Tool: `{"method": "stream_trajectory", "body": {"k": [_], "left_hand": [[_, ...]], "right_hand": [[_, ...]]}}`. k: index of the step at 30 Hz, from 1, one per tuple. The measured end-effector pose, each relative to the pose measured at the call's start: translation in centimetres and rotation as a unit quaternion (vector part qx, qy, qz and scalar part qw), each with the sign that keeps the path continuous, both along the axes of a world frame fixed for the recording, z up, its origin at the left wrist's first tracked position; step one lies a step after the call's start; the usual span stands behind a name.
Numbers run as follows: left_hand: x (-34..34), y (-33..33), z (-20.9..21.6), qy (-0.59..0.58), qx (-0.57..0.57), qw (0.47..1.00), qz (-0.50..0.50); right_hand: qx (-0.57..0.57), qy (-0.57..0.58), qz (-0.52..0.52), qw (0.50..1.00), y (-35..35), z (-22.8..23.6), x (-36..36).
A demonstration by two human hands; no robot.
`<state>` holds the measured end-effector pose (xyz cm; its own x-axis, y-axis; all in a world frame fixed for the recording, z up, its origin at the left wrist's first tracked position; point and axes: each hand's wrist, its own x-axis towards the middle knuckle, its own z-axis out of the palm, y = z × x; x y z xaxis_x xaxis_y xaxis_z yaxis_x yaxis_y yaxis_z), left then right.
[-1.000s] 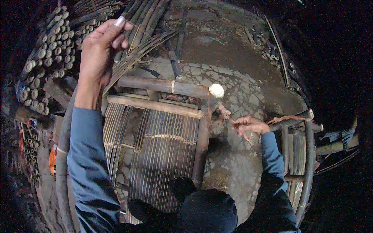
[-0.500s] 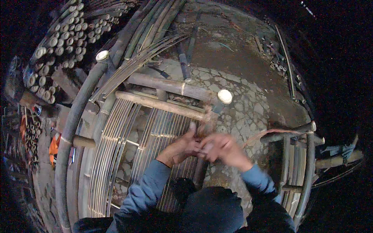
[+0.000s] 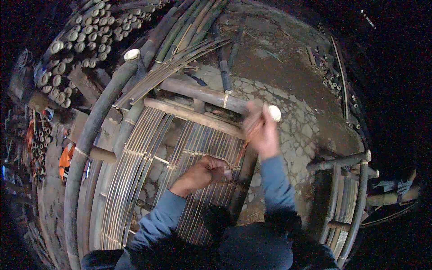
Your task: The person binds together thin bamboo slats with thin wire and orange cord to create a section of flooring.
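One large bamboo frame (image 3: 207, 96) is filling the middle, and its slats (image 3: 130, 153), too many and thin to count, are running in two groups from the far edge toward the person, presumably parted to leave even gaps. One second frame (image 3: 339, 161) is standing well apart, past the right edge. One bundle of split strips (image 3: 180, 67) is slanting over the far left corner, perhaps because the frame is propping it. Two posts, a left one (image 3: 132, 55) and a right one (image 3: 274, 113), are rising at the far corners, likely bracing the far edge. Two hands are working over the frame: the left hand (image 3: 198, 175) is hovering above the slats near the right edge, its grip bending thumb and fingers toward each other, though whether it is pinching anything I cannot tell; the right hand (image 3: 264, 135) is blurring beside the right post, its grip unreadable. One reddish strand (image 3: 246, 146) is hanging just below the right hand, at the far right corner, seemingly lying there for want of slack elsewhere, its ends hiding.
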<state>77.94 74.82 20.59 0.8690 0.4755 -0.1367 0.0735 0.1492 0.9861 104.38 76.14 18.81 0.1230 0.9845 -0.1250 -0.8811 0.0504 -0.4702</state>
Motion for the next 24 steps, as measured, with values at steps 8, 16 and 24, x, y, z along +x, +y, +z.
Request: {"method": "stream_trajectory", "body": {"k": [8,16,24], "left_hand": [[-2.9,0.1,-0.6,-0.011,-0.109,0.983,0.15],[-2.8,1.7,-5.2,0.024,-0.015,0.988,0.149],[-2.6,7.2,-3.1,0.065,-0.134,0.957,0.249]], "right_hand": [[-0.079,-0.295,-0.262,0.915,8.6,6.4,24.6],[-0.156,-0.376,-0.325,0.854,-10.4,13.6,43.4],[-0.305,-0.421,0.019,0.854,-16.2,3.0,19.5]]}}
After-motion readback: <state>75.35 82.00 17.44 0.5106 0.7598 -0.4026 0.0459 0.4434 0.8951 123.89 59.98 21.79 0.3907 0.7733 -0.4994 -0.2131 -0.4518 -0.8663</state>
